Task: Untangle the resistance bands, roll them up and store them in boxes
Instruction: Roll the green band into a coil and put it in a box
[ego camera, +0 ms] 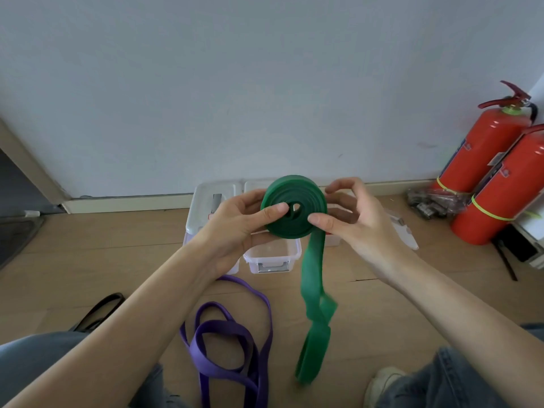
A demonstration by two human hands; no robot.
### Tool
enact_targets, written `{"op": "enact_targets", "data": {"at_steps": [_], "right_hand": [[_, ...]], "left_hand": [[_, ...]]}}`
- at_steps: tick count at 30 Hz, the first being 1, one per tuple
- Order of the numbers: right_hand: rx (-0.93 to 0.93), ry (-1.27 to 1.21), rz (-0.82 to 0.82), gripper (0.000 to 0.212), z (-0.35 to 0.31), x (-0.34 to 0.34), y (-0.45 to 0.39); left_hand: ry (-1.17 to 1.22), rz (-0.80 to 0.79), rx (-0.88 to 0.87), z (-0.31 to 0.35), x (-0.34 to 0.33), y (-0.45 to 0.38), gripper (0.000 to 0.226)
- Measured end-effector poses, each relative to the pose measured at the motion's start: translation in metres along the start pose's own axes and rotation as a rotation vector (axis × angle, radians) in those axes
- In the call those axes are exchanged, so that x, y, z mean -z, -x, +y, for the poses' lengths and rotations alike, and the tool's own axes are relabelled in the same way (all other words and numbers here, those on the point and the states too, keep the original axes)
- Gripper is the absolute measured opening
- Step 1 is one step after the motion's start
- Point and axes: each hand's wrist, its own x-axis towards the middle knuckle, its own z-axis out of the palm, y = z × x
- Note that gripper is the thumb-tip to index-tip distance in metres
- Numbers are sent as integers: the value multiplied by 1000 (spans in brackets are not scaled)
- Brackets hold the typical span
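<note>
Now, left hand: grips the green band coil, thumb on its face.
Coil: held between both hands, above the open box.
Right hand: pinches the coil's rim.
Tail: hangs straight down under the right hand, the nearer one to feed it.

Wooden floor carries clear boxes, purple band and fire extinguishers.

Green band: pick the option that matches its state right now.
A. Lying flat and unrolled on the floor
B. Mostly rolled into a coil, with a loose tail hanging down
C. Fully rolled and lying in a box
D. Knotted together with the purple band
B: both hands, left hand and right hand, hold the green band as a coil, its tail dangling toward the floor.
</note>
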Motion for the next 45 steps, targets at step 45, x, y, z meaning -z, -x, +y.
{"op": "enact_targets", "data": {"at_steps": [45], "right_hand": [[95,199,-35,37,-9,10,-2]], "left_hand": [[-157,-12,19,3,7,2,38]]}}
